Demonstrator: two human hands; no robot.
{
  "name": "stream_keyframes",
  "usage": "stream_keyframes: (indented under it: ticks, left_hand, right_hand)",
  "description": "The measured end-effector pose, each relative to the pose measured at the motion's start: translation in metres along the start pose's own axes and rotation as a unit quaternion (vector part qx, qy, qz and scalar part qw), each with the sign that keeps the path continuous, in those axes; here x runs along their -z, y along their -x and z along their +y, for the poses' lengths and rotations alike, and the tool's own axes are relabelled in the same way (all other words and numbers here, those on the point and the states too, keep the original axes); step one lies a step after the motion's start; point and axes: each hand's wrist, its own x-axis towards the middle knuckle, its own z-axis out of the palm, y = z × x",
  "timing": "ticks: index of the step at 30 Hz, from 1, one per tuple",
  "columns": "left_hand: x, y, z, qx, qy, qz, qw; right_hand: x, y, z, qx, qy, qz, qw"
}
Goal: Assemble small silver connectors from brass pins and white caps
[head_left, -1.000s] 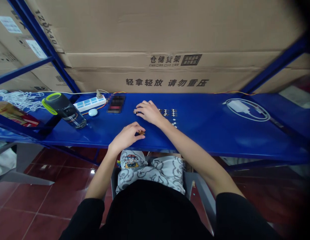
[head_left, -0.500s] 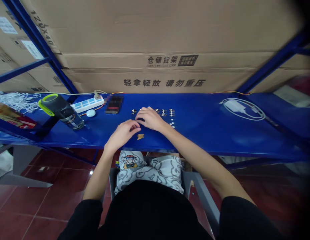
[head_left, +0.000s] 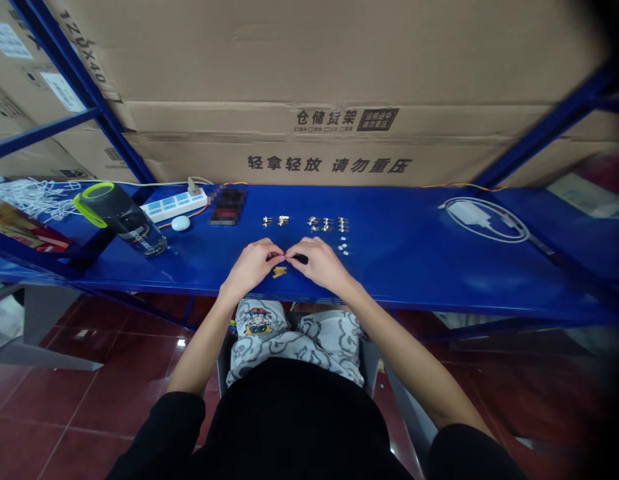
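My left hand (head_left: pixel 258 262) and my right hand (head_left: pixel 318 260) meet fingertip to fingertip over the blue tabletop (head_left: pixel 404 260). Both are closed in a pinch; whatever sits between the fingers is too small or hidden to name. Just below the fingertips lie several small tan pieces (head_left: pixel 280 271). Beyond the hands, small white-and-dark parts with metal prongs stand in two groups, a left group (head_left: pixel 282 221) and a right group (head_left: pixel 328 224). Several small white discs (head_left: pixel 344 245) lie to the right of my right hand.
A dark bottle (head_left: pixel 124 217) with a lime loop leans at left, beside a white power strip (head_left: pixel 174 205) and a white oval object (head_left: pixel 180 223). A blurred dark box (head_left: pixel 228 205) lies at back. A charger with coiled cable (head_left: pixel 469 213) rests at right. Cardboard (head_left: pixel 329 60) walls the back.
My right hand has drawn back toward me from the left group of parts and now touches my left fingertips. My left hand has shifted slightly right.
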Motion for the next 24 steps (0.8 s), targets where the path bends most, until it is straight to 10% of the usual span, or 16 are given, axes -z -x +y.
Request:
stream_keyframes:
  ticks: [12,24]
  left_hand:
    - [0.000,0.001,0.006,-0.007,-0.025,-0.007,1.000]
    - [0.027,0.008,-0.018,0.013,0.018,-0.016,1.000]
  right_hand:
    - [0.011,0.000,0.001,0.044,-0.034,-0.022,0.998]
    - [0.055,0.014,0.031,-0.038,0.238,0.040,0.970]
